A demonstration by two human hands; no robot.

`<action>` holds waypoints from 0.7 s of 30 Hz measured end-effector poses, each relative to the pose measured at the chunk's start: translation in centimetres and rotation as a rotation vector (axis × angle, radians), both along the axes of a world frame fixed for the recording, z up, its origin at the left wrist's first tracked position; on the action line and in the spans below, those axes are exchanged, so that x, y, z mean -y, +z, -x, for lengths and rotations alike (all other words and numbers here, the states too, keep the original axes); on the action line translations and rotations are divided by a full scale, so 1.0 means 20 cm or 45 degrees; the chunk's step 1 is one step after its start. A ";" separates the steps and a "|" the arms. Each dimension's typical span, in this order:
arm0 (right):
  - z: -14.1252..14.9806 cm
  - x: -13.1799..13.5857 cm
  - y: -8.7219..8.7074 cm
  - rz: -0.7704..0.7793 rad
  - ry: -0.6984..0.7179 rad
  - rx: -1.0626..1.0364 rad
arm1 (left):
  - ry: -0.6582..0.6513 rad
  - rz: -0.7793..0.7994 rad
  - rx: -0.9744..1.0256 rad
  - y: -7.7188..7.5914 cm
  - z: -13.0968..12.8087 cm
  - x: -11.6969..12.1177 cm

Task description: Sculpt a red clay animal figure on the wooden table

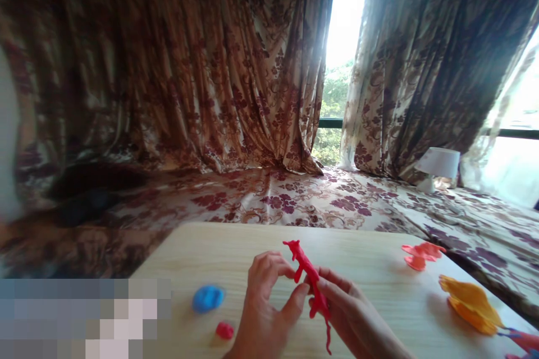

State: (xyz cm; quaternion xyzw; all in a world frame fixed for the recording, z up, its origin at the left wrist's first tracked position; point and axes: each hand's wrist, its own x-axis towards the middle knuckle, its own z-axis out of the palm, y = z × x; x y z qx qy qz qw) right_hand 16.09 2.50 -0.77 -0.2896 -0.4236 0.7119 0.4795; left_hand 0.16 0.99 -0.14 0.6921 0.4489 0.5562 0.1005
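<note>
A red modelling-clay animal figure (309, 272), long-bodied with short legs and a thin curling tail, is held tilted above the table. My right hand (349, 305) grips its middle and rear between thumb and fingers. On the figure's other side is my left hand (272, 297), curved with thumb and index finger apart. Its fingertips are at a front leg and the body; whether they press on them I cannot tell. A blue clay lump (208, 298) and a small red clay piece (224, 330) lie left of my left hand.
At the pale wooden table's (236, 241) right side are a coral-pink clay shape (422, 255) and a yellow-orange clay piece (474, 304). Behind the table is a flower-patterned cloth surface (286, 202) with a white lamp (440, 162). Patterned curtains (210, 67) hang behind.
</note>
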 end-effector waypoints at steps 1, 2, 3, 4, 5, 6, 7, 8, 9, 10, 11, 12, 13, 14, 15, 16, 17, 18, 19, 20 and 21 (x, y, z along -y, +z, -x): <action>0.00 0.01 0.00 0.006 0.001 0.006 | 0.007 -0.032 -0.005 0.00 0.00 0.00; 0.01 0.01 0.01 0.011 -0.002 0.015 | 0.008 -0.053 -0.008 0.00 0.00 0.00; 0.01 0.01 0.02 0.012 -0.008 0.025 | 0.004 -0.068 -0.006 0.00 -0.01 0.00; 0.01 0.02 0.02 0.007 -0.018 0.035 | 0.000 -0.074 0.005 0.01 -0.01 0.01; 0.02 0.02 0.03 -0.007 -0.034 0.048 | -0.006 -0.068 0.023 0.01 -0.01 0.01; 0.02 0.02 0.04 -0.030 -0.058 0.070 | -0.010 -0.048 0.047 0.02 -0.02 0.01; 0.01 0.02 0.04 -0.060 -0.095 0.099 | -0.008 -0.015 0.076 0.02 -0.02 0.01; 0.01 0.02 0.04 -0.091 -0.140 0.133 | 0.007 0.022 0.113 0.03 -0.02 0.02; 0.01 0.02 0.04 -0.121 -0.188 0.171 | 0.033 0.053 0.152 0.04 -0.02 0.03; 0.00 0.02 0.04 -0.146 -0.238 0.204 | 0.065 0.072 0.190 0.05 -0.02 0.03; 0.00 0.01 0.04 -0.164 -0.280 0.228 | 0.091 0.083 0.221 0.06 -0.01 0.04; 0.00 0.01 0.03 -0.178 -0.317 0.243 | 0.099 0.092 0.242 0.07 -0.01 0.05; 0.00 0.00 0.02 -0.190 -0.347 0.252 | 0.084 0.111 0.251 0.08 -0.01 0.05; 0.00 0.00 0.02 -0.202 -0.377 0.257 | 0.042 0.147 0.252 0.09 -0.01 0.06; 0.00 0.00 0.01 -0.215 -0.410 0.259 | -0.017 0.199 0.248 0.09 -0.01 0.06; 0.00 -0.01 0.00 -0.228 -0.443 0.265 | -0.081 0.260 0.247 0.09 -0.02 0.06; 0.01 -0.01 0.00 -0.242 -0.474 0.275 | -0.137 0.314 0.252 0.10 -0.02 0.06; 0.01 -0.01 0.00 -0.259 -0.500 0.287 | -0.182 0.359 0.265 0.09 -0.02 0.06; 0.02 -0.01 -0.01 -0.281 -0.515 0.299 | -0.215 0.396 0.282 0.09 -0.03 0.05; 0.02 0.00 -0.01 -0.312 -0.521 0.312 | -0.231 0.421 0.304 0.09 -0.03 0.05; 0.02 0.00 -0.01 -0.351 -0.515 0.325 | -0.241 0.437 0.323 0.08 -0.03 0.04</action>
